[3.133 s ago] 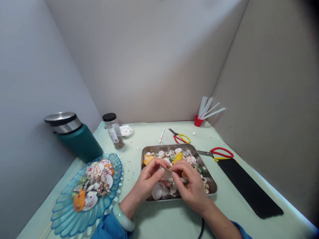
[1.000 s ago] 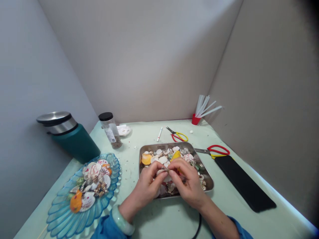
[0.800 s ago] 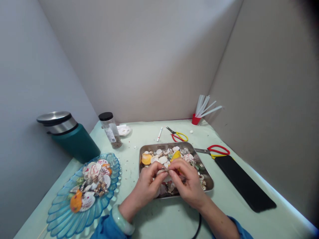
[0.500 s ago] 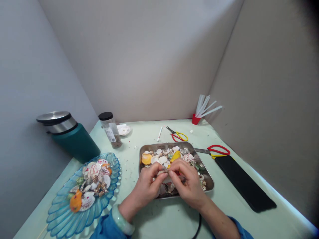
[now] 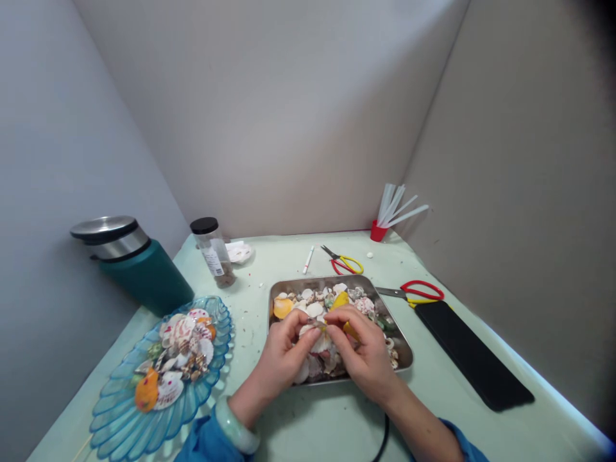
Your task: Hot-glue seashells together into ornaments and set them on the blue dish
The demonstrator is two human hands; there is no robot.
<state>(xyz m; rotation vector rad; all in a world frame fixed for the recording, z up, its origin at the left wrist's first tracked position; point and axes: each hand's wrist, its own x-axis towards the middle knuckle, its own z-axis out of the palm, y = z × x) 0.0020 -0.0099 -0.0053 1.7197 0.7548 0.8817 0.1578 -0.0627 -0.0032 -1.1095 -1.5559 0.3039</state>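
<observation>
My left hand (image 5: 285, 346) is closed in a pinch, thumb against forefinger, above a metal tray (image 5: 407, 359) full of seashells. My right hand (image 5: 364, 351) pinches from the other side, its fingertips almost meeting the left ones. Between them is a small pale shell (image 5: 317, 325), mostly hidden by the fingers. Below and around lie white shells (image 5: 315, 310), an orange-yellow scallop shell (image 5: 283, 307), a yellow shell (image 5: 341, 300) and a reddish speckled shell (image 5: 366, 305). A pale green bangle (image 5: 235, 427) circles my left wrist.
Left stands a blue scalloped glass dish (image 5: 120, 410) with shells, behind it a teal bottle (image 5: 149, 276) and a jar (image 5: 212, 250). Beyond the tray are a marker (image 5: 308, 260), scissors (image 5: 341, 258) and a red cup of sticks (image 5: 378, 231). Right lie larger scissors (image 5: 409, 292) and a black slab (image 5: 471, 353).
The fingertips have shifted slightly, and the held piece has turned between them. Both hands remain above the tray; the other things stay where they were.
</observation>
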